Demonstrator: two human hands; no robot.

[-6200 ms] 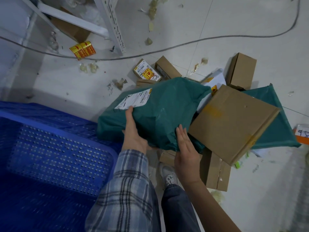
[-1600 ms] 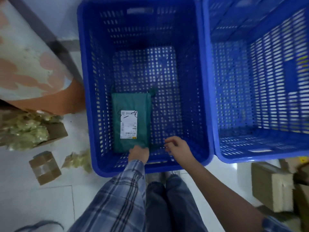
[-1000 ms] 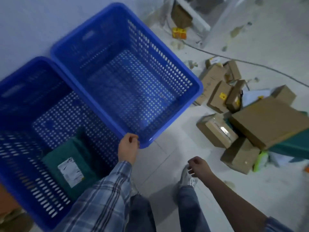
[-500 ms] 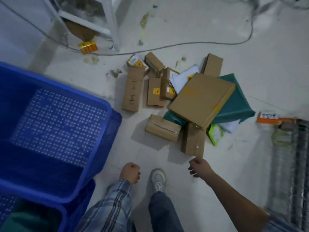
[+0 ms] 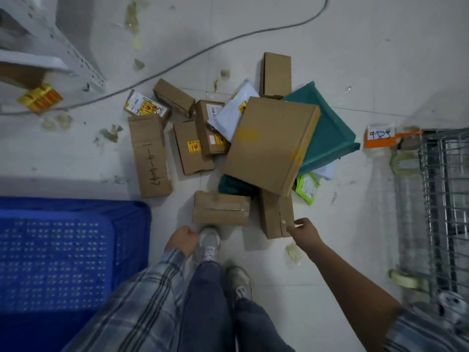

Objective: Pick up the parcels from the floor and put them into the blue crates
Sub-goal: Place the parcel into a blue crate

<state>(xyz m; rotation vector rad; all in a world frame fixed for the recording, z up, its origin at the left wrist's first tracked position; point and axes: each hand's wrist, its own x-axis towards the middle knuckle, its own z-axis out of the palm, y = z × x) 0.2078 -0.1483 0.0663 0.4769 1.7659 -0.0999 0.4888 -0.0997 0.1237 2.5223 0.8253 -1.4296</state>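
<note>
Reaching my right hand (image 5: pixel 300 231), fingers loosely curled and holding nothing, toward the upright box (image 5: pixel 276 215) at twelve o'clock, I'd grip both sides firmly, left hand (image 5: pixel 183 238) fisted, crate (image 5: pixel 76 250) at nine.

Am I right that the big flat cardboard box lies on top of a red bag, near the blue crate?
Not quite: the bag is green, not red. In the head view the big flat box lies on top of a green bag, with the blue crate nearby at the lower left.
</note>
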